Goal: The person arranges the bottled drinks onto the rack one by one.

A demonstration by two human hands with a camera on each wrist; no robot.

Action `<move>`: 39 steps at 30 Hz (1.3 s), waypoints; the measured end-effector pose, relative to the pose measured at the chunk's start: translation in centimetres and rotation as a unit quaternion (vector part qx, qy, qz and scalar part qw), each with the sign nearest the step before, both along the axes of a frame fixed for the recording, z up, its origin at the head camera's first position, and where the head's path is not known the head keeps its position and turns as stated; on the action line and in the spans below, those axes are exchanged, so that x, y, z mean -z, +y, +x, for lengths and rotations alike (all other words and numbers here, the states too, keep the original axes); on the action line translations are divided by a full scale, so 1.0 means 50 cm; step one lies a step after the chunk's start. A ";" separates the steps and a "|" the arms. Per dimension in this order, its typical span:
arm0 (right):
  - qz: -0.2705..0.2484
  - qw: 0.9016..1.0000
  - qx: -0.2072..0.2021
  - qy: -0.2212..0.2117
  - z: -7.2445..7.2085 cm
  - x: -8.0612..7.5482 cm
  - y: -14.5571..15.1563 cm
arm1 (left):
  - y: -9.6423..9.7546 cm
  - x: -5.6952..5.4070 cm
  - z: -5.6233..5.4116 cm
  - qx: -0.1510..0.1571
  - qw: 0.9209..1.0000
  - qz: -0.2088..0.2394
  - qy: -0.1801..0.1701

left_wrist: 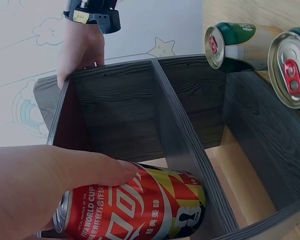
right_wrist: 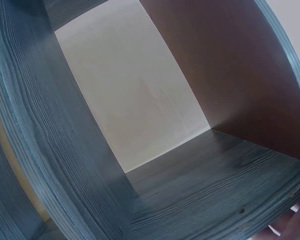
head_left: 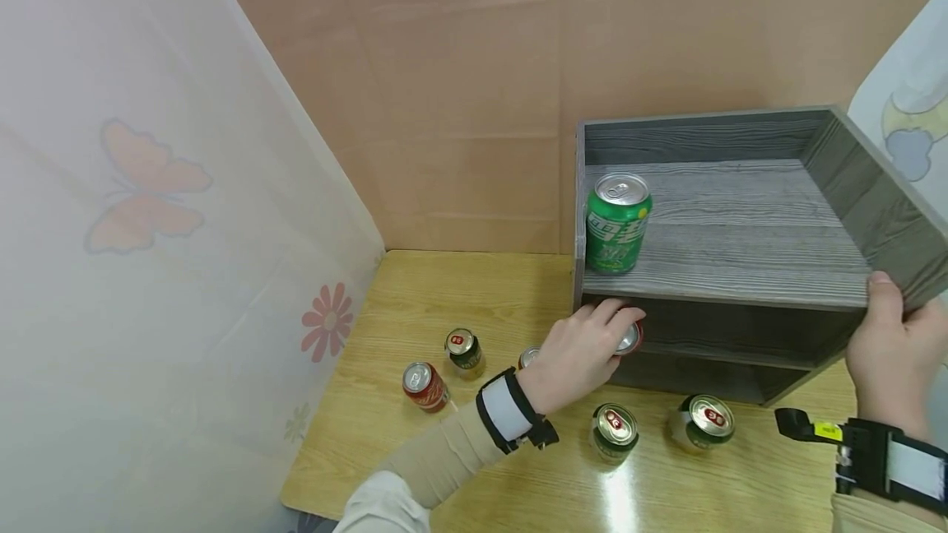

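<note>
yellow wood-grain tabletop (head_left: 355, 426) bears a grey wooden shelf unit (head_left: 862, 187); left hand (head_left: 581, 348) grips a red patterned metal can (left_wrist: 140, 210) inside, beneath the top board (head_left: 718, 229), right hand (head_left: 896, 348) clasps the unit's corner; a jolt there could topple the green metal can (head_left: 619, 229) above

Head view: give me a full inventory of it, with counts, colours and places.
Shelf unit: 1, grey wood-grain, right half, on the table
Green can: 1, green, silver top, shelf's top level, left end
Held can: 1, red, silver end, left side of the level below
Gold-topped cans: 3, red tabs, on the table
Red can: 1, silver top, table's left
Half-hidden can: 1, silver top, behind the left hand
Table: 1, light wood, below
Brown sheet: 1, behind
Printed sheets: 2, whitish, either side
Wrist straps: 2, black and white
Sleeves: 2, beige
Left hand: 1, on the held can
Right hand: 1, gripping shelf's right side
</note>
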State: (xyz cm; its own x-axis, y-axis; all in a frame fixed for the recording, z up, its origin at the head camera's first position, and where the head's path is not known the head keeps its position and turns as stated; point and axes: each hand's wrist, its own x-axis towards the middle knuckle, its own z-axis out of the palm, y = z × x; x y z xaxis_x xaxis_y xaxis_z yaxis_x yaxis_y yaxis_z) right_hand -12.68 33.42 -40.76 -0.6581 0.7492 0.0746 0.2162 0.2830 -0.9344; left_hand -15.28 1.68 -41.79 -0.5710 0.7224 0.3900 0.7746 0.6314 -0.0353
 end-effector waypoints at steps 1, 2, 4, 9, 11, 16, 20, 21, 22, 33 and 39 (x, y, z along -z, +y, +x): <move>0.001 1.000 -0.001 0.001 0.000 0.000 0.000 | 0.000 -0.001 0.000 -0.002 1.000 0.000 0.001; 0.003 1.000 -0.002 0.001 -0.001 0.001 0.000 | 0.000 -0.001 -0.001 -0.005 1.000 0.000 0.003; 0.010 1.000 -0.004 0.001 -0.001 0.001 0.000 | 0.002 -0.002 -0.002 -0.009 1.000 0.001 0.008; 0.006 1.000 -0.004 0.006 0.000 0.000 -0.001 | 0.007 0.000 -0.002 -0.016 0.999 0.010 0.030; 0.003 1.000 -0.003 0.008 0.000 -0.001 -0.002 | 0.008 0.000 -0.002 -0.015 0.999 0.012 0.039; 0.005 1.000 -0.004 0.008 0.000 -0.001 -0.002 | 0.010 0.000 -0.005 -0.011 0.998 0.003 0.067; -0.002 1.000 -0.005 0.004 -0.001 0.001 0.000 | 0.011 0.001 -0.007 -0.017 0.995 -0.019 0.096; -0.003 1.000 -0.006 0.001 -0.001 0.002 0.000 | 0.012 0.001 -0.007 -0.020 0.994 -0.027 0.101; -0.005 1.000 -0.006 -0.002 -0.001 0.003 0.001 | 0.013 0.003 -0.008 -0.023 0.993 -0.036 0.106; -0.018 1.000 0.003 0.009 -0.002 0.001 -0.001 | 0.034 0.000 -0.008 -0.063 0.979 -0.139 0.133; -0.025 1.000 0.002 0.007 0.001 -0.003 -0.006 | 0.050 -0.004 -0.013 -0.088 0.973 -0.161 0.137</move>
